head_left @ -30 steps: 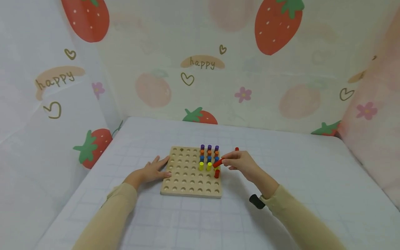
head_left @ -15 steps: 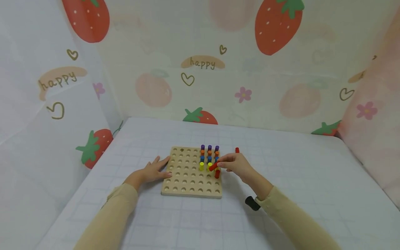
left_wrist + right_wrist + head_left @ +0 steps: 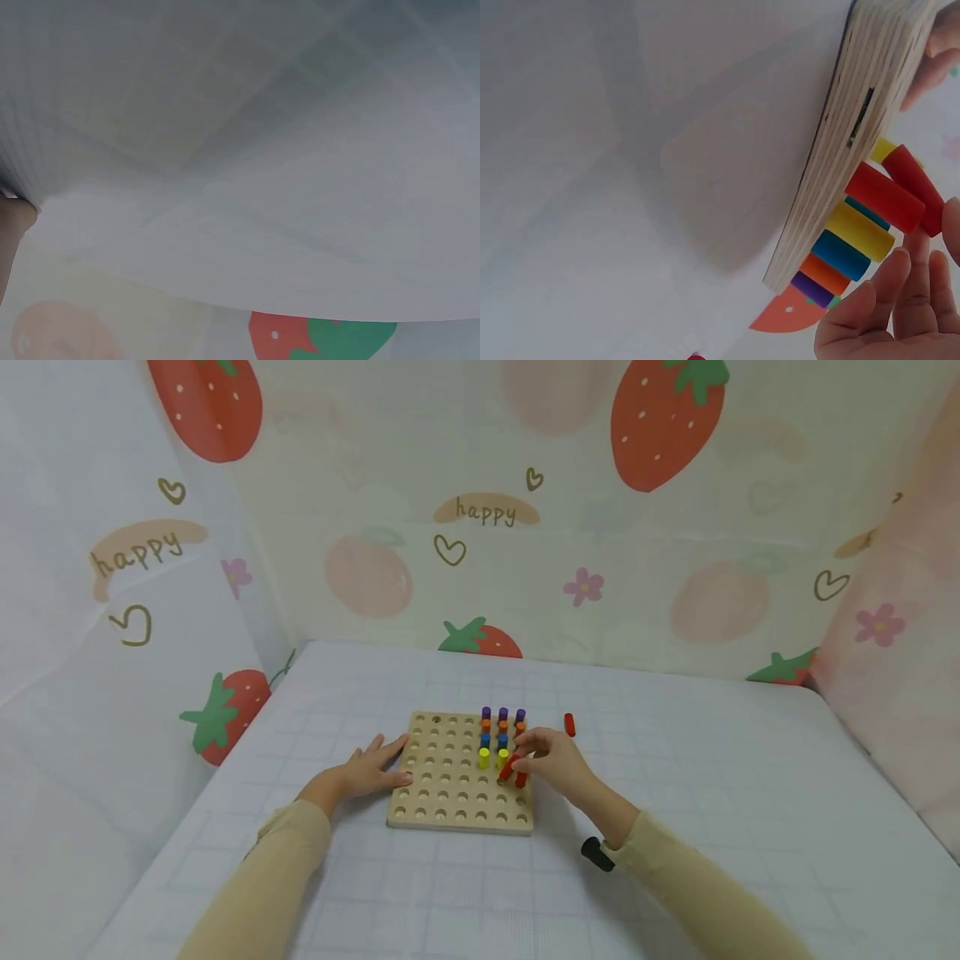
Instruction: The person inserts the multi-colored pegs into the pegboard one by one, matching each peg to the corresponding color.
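Observation:
My right hand [image 3: 558, 766] pinches a red peg [image 3: 507, 768] between thumb and fingers, tilted, its lower end at a hole of the wooden pegboard [image 3: 457, 830]. Just right of it another red peg [image 3: 521, 780] stands in the board. Behind are rows of yellow pegs [image 3: 483, 759], blue pegs [image 3: 485, 742], orange pegs [image 3: 485, 727] and purple pegs [image 3: 486, 713]. In the right wrist view the held red peg [image 3: 915, 184] leans past the standing one [image 3: 885, 196]. My left hand [image 3: 360, 774] rests on the board's left edge, fingers spread, thumb on top.
A loose red peg [image 3: 570, 725] lies on the table right of the board. Pale gridded cloth [image 3: 720, 777] covers the table. Strawberry-print curtains [image 3: 645, 543] stand behind and at both sides. A black object [image 3: 597, 854] sits at my right wrist.
My right hand has moved left and down with the red peg, which has tipped steeper and come to the hole beside the standing red peg. My left hand has stayed put.

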Tool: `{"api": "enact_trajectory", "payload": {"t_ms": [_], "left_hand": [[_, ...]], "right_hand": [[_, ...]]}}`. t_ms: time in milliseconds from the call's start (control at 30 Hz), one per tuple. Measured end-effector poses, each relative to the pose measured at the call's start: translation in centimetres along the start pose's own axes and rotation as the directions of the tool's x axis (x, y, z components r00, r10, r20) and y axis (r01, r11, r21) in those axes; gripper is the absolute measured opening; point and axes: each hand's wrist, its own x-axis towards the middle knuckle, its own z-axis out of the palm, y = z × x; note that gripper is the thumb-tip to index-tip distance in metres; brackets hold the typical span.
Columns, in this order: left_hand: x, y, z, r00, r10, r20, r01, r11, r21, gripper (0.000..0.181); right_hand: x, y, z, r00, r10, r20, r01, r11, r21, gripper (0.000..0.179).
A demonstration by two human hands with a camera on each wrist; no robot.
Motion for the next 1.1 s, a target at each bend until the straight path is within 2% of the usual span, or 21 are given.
{"api": "enact_trajectory", "payload": {"t_ms": [367,700,900,1100], "left_hand": [[-0.3,0.1,0.0,1.0,-0.002,0.001,0.002,1.0,-0.003,0.09],[-0.2,0.2,0.1,1.0,0.005,-0.001,-0.005,1.0,-0.005,0.09],[-0.2,0.2,0.3,1.0,-0.002,-0.002,0.002,1.0,-0.001,0.088],[-0.3,0.2,0.1,1.0,0.006,-0.004,-0.006,1.0,0.006,0.088]], "right_hand": [[-0.1,0.2,0.7,0.999,-0.042,-0.009,0.04,0.993,-0.114,0.024],[-0.4,0.1,0.7,0.998,-0.066,0.01,0.067,0.986,-0.151,0.023],[-0.6,0.0,-1.3,0.995,-0.078,-0.053,0.07,0.988,-0.138,0.02],[0.0,0.7,-3.9,0.99,-0.024,-0.137,0.013,0.997,-0.078,0.029]]}}
